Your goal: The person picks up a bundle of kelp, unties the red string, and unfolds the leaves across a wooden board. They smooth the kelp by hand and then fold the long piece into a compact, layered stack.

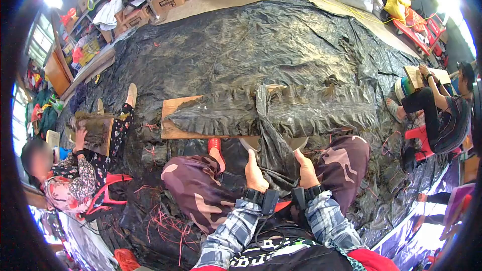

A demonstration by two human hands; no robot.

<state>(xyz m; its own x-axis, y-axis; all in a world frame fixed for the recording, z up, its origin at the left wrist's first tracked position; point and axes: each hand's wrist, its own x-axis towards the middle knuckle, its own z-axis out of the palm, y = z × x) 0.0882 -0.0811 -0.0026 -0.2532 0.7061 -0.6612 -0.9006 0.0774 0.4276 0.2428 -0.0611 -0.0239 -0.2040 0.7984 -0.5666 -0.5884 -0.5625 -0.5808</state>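
Observation:
A long wooden board (175,105) lies across in front of my knees, largely covered by a wide, wet, dark kelp blade (321,110) with ruffled edges. A narrower kelp strip (272,138) crosses over it and hangs down toward my lap. My left hand (256,174) is at the left side of the hanging part, thumb pointing up, fingers curled in behind it. On the other side, my right hand (307,170) grips the same strip, its thumb also up. The kelp hides most fingers of both hands. Part of a pale round rim (249,143) shows below the board.
Black plastic sheeting (201,50) covers the floor. To the left a seated person touches a smaller board (103,133) with dark material on it. Another person at right holds a board (436,76) over a bucket. Pink ties (168,223) lie scattered at lower left.

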